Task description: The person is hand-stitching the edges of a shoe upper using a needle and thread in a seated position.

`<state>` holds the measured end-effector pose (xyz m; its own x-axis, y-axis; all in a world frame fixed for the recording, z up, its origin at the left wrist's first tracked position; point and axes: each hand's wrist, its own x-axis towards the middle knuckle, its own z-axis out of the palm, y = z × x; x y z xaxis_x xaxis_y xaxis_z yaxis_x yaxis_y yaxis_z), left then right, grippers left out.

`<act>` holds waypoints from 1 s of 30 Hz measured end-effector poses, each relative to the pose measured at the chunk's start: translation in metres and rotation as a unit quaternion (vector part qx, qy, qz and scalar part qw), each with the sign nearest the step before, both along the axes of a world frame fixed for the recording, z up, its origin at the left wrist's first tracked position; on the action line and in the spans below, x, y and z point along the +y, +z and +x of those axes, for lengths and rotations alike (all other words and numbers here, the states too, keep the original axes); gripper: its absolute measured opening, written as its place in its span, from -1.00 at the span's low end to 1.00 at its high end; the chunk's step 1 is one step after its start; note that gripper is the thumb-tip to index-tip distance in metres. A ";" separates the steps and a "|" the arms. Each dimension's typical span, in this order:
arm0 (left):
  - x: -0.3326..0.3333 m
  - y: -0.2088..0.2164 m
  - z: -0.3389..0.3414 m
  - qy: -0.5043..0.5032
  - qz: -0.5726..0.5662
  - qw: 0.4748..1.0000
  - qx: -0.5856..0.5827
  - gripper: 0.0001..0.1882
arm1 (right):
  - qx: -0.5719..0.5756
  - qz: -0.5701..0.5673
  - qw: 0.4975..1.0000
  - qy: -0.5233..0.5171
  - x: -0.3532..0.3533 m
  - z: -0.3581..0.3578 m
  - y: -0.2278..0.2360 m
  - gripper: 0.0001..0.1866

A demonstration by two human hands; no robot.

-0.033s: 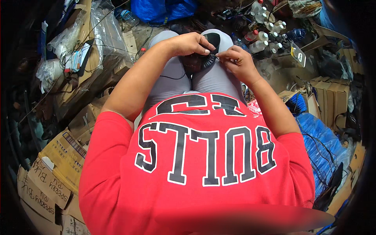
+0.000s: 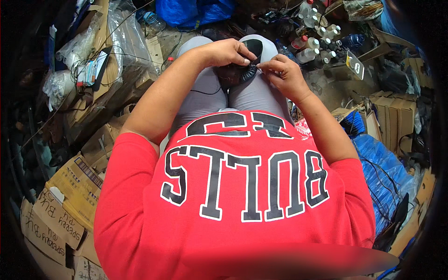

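Observation:
On my lap, between the knees, lies a dark shoe (image 2: 228,74) with a black opening and a ridged black edge or sole nearest my right hand. My left hand (image 2: 230,52) is closed over the shoe's upper part, thumb and fingers pinching at the rim of the opening. My right hand (image 2: 284,77) is at the shoe's right side, thumb and forefinger pinched together close to the ridged edge. What that pinch holds is too small to make out. A thin black cord (image 2: 205,93) curves over my left thigh from the shoe.
Several plastic bottles (image 2: 308,55) stand beyond my right knee. A blue plastic bag (image 2: 193,13) lies ahead. Cardboard boxes (image 2: 394,114) and blue plastic sheeting (image 2: 380,172) are at the right. Flattened cartons (image 2: 60,219) and clear plastic wrap (image 2: 123,35) pile up at the left.

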<state>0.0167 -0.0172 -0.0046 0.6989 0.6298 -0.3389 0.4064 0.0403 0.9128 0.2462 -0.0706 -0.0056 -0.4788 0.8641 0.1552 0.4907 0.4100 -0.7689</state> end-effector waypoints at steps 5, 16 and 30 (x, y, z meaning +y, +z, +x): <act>0.003 0.000 0.004 -0.015 -0.009 0.999 0.043 -0.64 | -0.186 0.142 0.970 0.058 -0.001 -0.009 0.025 -0.80; 0.007 0.003 0.012 0.060 0.141 0.982 0.112 -0.60 | -0.198 0.029 0.975 0.099 0.029 -0.022 0.019 -0.88; -0.110 0.054 -0.097 0.043 0.009 0.965 0.257 -0.78 | 0.036 0.010 0.993 -0.108 0.033 0.017 -0.043 -0.82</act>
